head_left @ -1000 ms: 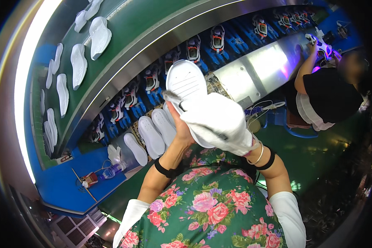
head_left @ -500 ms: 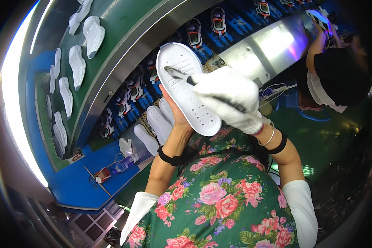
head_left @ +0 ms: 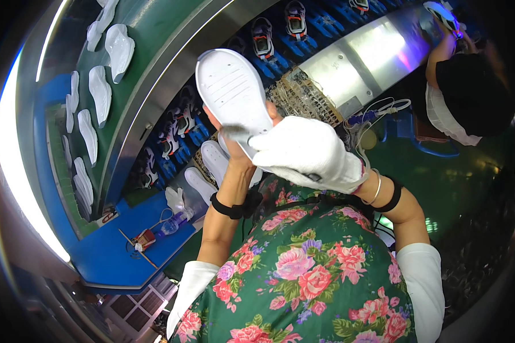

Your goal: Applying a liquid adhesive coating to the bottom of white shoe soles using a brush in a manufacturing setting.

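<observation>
A white shoe sole (head_left: 233, 83), its holed and ridged inner face turned up, rests in my bare left hand (head_left: 238, 153). The fingers wrap its two edges from beneath, and the palm is hidden. My right hand (head_left: 306, 151) wears a white knitted glove and is closed around a brush, whose handle the glove covers. The brush's dark, blurred bristles (head_left: 236, 133) lie over the narrow middle of the sole, by its left edge. The glove covers the near end of the sole.
Several white soles (head_left: 100, 94) lie on a green conveyor at left; others (head_left: 214, 163) sit behind my left forearm. A blue table (head_left: 106, 251) holds a bottle (head_left: 171, 223). Shoes (head_left: 263, 37) line a blue rack beyond. A co-worker (head_left: 469, 91) is at far right.
The sole has shifted up and left in my left hand. My gloved right hand has carried the brush from the sole's far broad end toward its middle.
</observation>
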### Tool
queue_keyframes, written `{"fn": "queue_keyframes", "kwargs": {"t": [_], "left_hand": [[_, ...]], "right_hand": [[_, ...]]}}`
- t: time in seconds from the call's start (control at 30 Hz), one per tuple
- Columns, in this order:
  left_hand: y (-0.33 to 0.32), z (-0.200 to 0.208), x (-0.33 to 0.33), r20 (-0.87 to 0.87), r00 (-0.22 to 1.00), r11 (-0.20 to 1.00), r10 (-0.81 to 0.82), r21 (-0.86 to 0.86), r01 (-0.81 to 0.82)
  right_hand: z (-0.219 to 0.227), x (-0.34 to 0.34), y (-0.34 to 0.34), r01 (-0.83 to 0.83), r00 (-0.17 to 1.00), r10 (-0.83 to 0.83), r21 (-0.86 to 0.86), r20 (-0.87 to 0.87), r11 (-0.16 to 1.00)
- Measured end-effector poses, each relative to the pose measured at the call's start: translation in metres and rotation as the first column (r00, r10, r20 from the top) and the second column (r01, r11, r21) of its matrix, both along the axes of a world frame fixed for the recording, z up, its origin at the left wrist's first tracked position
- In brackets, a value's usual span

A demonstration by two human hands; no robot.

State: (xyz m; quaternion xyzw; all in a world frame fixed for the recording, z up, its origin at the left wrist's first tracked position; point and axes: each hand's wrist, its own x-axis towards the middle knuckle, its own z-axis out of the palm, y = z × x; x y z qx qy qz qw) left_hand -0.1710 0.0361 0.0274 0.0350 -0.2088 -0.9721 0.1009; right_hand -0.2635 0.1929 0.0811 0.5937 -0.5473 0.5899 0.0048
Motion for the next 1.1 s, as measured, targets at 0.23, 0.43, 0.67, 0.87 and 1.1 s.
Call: {"fn": "queue_keyframes", "kwargs": {"t": [0.23, 0.43, 0.67, 0.87, 1.1], "left_hand": [[-0.007, 0.000, -0.009, 0.090, 0.995, 0.998, 0.047, -0.049, -0.043], [-0.015, -0.008, -0.009, 0.105, 0.988, 0.994, 0.114, -0.018, -0.112], [-0.011, 0.003, -0.024, 0.048, 0.986, 0.986, 0.159, -0.067, -0.156], [-0.015, 0.001, -0.024, 0.012, 0.996, 0.996, 0.084, 0.016, -0.084], [-0.035, -0.003, -0.023, 0.106, 0.979, 0.974, -0.176, -0.129, 0.189]], "right_hand": [[-0.008, -0.009, 0.007, 0.059, 0.988, -0.060, -0.007, -0.142, 0.998], [-0.002, -0.010, 0.016, -0.093, 0.980, 0.088, 0.020, 0.180, 0.995], [-0.015, 0.002, 0.025, -0.035, 0.998, 0.034, 0.039, 0.046, 0.999], [-0.022, -0.006, 0.026, -0.009, 0.991, 0.004, 0.038, 0.131, 0.999], [-0.005, -0.007, 0.036, -0.207, 0.937, 0.154, 0.141, 0.314, 0.968]]}}
